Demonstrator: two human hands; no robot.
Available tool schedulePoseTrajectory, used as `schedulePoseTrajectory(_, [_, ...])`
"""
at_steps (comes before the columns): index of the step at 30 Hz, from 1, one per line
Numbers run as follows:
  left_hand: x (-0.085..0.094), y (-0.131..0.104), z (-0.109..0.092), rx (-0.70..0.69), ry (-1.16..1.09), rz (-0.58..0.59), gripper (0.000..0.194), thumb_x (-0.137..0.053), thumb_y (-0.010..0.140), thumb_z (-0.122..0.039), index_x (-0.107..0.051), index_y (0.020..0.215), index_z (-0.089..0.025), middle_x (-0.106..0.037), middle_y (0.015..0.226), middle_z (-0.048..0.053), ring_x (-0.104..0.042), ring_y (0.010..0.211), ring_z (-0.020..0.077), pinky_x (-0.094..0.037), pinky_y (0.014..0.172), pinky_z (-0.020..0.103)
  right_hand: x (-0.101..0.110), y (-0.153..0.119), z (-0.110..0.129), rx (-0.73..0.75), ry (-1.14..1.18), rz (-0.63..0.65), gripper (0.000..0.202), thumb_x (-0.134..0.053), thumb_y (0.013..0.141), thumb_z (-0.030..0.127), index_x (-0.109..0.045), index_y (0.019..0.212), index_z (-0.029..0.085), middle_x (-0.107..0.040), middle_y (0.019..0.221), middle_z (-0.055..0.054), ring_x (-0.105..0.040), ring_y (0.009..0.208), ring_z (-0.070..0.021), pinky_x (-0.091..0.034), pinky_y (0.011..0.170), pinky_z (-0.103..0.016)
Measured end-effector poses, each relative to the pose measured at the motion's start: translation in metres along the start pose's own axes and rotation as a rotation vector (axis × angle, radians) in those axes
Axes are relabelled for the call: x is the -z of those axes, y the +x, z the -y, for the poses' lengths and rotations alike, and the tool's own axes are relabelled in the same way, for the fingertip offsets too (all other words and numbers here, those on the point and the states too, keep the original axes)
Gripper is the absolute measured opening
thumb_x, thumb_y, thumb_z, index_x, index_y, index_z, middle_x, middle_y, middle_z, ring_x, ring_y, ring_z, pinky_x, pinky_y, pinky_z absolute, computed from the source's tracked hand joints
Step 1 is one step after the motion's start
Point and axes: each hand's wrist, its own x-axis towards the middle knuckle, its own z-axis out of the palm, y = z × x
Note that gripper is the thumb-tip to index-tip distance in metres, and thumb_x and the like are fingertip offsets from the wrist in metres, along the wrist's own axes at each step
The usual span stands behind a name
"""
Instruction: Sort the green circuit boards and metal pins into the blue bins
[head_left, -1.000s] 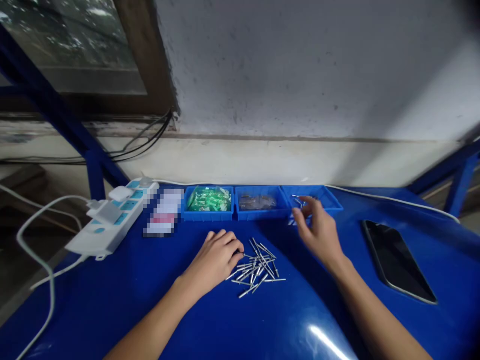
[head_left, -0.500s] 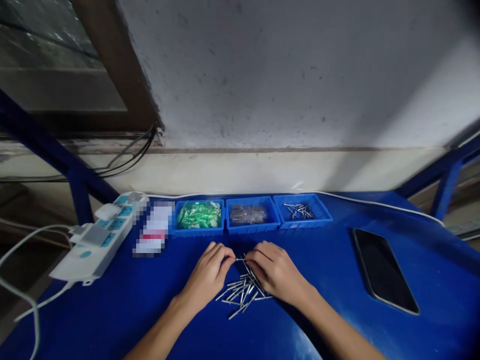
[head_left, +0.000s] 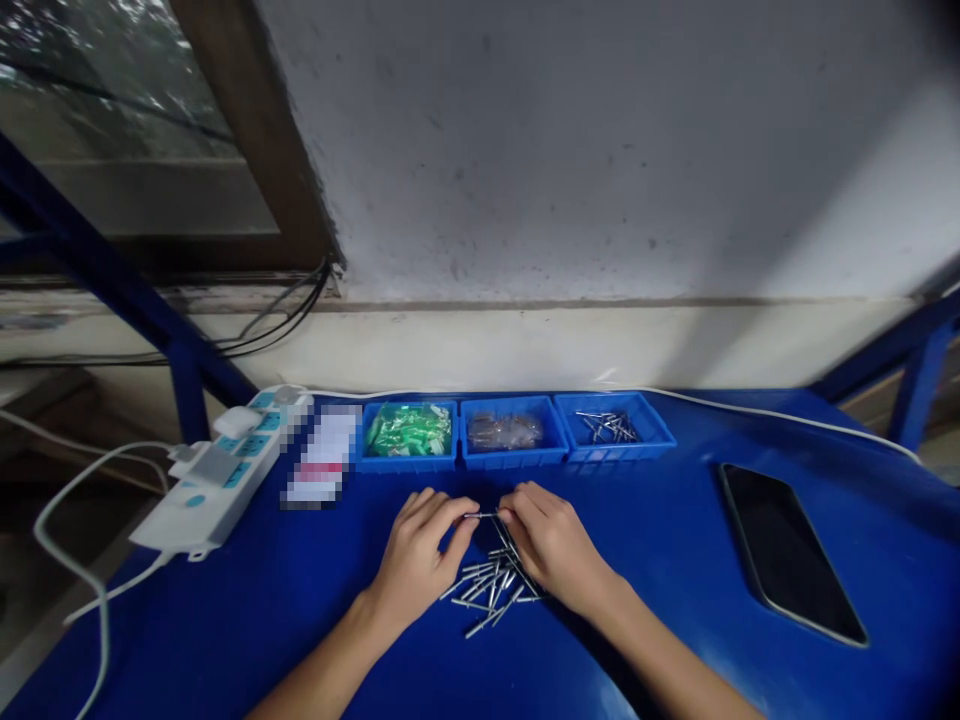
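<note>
Head view: the blue table (head_left: 675, 560) is the largest thing in the work. Over it the left hand (head_left: 424, 545) and right hand (head_left: 553, 540) face each other, thumb and forefinger of each seemingly pinching one end of a single piece. Beyond them, the rightmost blue bin (head_left: 621, 453) already holds some loose rivets (head_left: 609, 428). A heap of blind rivets (head_left: 493, 588) lies on the tabletop just below the fingers; judging by it, plenty is left to handle. Smallest, the held blind rivet (head_left: 487, 516) spans the gap between both hands, not yet set down
</note>
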Motion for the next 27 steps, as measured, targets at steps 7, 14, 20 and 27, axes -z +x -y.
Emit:
schedulePoseTrajectory(7, [-0.001,0.000,0.004,0.115,-0.010,0.033,0.020,-0.039,0.093,-0.022,-0.053,0.079,-0.019,-0.061,0.073,0.002,-0.054,0.073,0.0172,-0.038,0.070,0.031,0.002,-0.002,0.008,0.058,-0.083,0.017,0.017,-0.045,0.092,0.027,-0.057,0.101,0.018,-0.060,0.082,-0.005,-0.052,0.073,-0.0162,-0.039,0.068,-0.029])
schedulePoseTrajectory(14, [-0.006,-0.001,-0.001,0.094,-0.043,0.137,0.019,-0.038,0.094,-0.023,-0.057,0.096,-0.022,-0.064,0.083,0.001,-0.055,0.080,0.0177,-0.037,0.075,0.034,0.032,0.001,-0.014,0.014,-0.092,-0.143,0.019,-0.042,0.091,0.023,-0.057,0.082,0.018,-0.056,0.071,-0.003,-0.051,0.066,-0.0139,-0.039,0.062,-0.026])
schedulePoseTrajectory(20, [-0.006,0.007,0.005,-0.047,0.161,0.222,0.026,-0.045,0.089,-0.015,-0.059,0.105,-0.031,-0.058,0.107,0.003,-0.048,0.101,0.0228,-0.031,0.084,0.042,0.066,-0.008,-0.067,-0.522,-0.382,-0.515,0.030,-0.050,0.086,0.043,-0.059,0.098,0.017,-0.057,0.065,-0.001,-0.055,0.060,-0.0163,-0.039,0.058,-0.027])
schedulePoseTrajectory(27, [-0.002,0.004,0.011,-0.060,0.170,0.265,0.007,-0.055,0.086,-0.024,-0.059,0.091,-0.025,-0.056,0.107,0.003,-0.043,0.106,0.0250,-0.030,0.087,0.044,0.043,-0.006,-0.035,-0.381,-0.146,-0.276,0.032,-0.045,0.090,0.041,-0.056,0.108,0.018,-0.061,0.074,-0.003,-0.059,0.068,-0.0169,-0.044,0.064,-0.028])
